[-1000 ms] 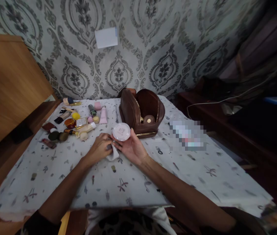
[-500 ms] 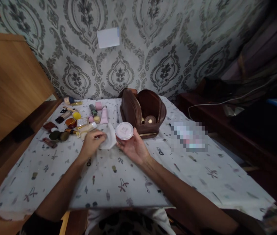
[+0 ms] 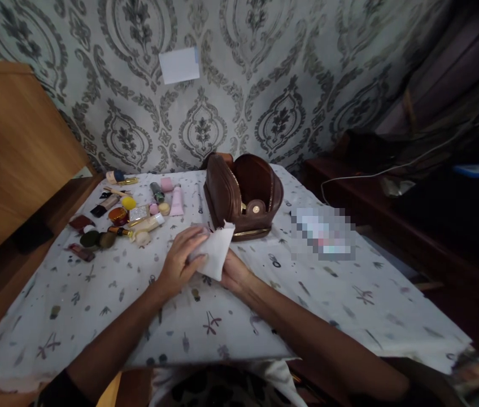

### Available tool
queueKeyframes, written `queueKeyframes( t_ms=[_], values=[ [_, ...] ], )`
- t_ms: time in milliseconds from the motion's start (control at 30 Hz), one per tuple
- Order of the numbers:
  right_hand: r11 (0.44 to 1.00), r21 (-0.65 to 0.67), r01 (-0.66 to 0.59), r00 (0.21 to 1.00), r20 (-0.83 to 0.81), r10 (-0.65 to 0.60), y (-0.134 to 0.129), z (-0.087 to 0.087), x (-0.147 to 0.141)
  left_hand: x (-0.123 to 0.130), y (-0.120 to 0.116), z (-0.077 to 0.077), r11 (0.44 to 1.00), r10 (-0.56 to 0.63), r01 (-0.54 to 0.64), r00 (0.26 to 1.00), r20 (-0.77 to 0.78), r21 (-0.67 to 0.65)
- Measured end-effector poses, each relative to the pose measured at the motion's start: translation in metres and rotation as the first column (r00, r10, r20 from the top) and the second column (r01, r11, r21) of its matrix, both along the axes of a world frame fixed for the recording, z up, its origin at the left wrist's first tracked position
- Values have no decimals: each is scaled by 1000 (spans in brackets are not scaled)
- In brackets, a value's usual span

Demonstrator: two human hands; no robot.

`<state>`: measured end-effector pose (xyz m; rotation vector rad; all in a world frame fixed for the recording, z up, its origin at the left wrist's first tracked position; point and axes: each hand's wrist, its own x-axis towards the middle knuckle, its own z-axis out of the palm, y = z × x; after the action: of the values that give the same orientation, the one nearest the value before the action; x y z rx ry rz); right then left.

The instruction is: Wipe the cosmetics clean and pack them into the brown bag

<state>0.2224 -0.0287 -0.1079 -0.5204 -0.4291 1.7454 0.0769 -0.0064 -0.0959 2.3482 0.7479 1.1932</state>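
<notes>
A white tissue (image 3: 216, 253) is gripped by my left hand (image 3: 183, 257), thumb in front and fingers along its upper edge. Behind it my right hand (image 3: 236, 270) is closed, its fingers mostly covered by the tissue. The round white compact held there half a second ago is now almost wholly hidden. Just beyond both hands stands a brown cosmetic bag (image 3: 243, 198), unzipped, with a round gold snap on its front flap.
Left of the hands lie several cosmetics: a pink tube (image 3: 177, 202), a yellow sponge (image 3: 128, 203), an amber jar (image 3: 118, 215) and a glittery box (image 3: 139, 213). A blurred-out flat item (image 3: 324, 233) lies on the right. A wooden cabinet (image 3: 19, 164) borders the left side.
My left hand has brought the tissue rightward, over the compact in my right hand. The compact's lid, in plain sight before, is now covered. The view has shifted slightly.
</notes>
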Motion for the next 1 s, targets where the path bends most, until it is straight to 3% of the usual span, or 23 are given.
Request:
queueKeyframes(
  t_ms=[167, 400, 533, 633, 733, 867, 1000],
  values=[
    [999, 27, -21, 1000, -6, 21, -4, -4, -3, 0, -1, -4, 996, 51, -38, 982, -181, 79],
    [988, 114, -101, 988, 128, 86, -8, -4, -4, 5, -7, 5, 983, 184, -185, 983, -13, -21],
    [963, 158, -217, 965, 183, 187, -11, -5, -4, 1, 0, 8, 920, 324, -289, 941, 100, -265],
    [952, 155, -265, 952, 199, 233, -14, -4, -4, -5, 10, 4, 841, 381, -233, 896, 228, -489],
    [955, 148, -259, 959, 156, 236, -14, 0, -4, -8, 17, 0, 827, 412, -193, 847, 335, -528],
    [970, 117, -215, 976, 51, 211, -12, 5, -2, -8, 16, 1, 894, 321, -202, 912, 255, -401],
    [990, 35, -139, 989, -40, 141, -7, 4, 3, -8, 11, -1, 933, 69, -22, 991, 118, -359]
  ],
)
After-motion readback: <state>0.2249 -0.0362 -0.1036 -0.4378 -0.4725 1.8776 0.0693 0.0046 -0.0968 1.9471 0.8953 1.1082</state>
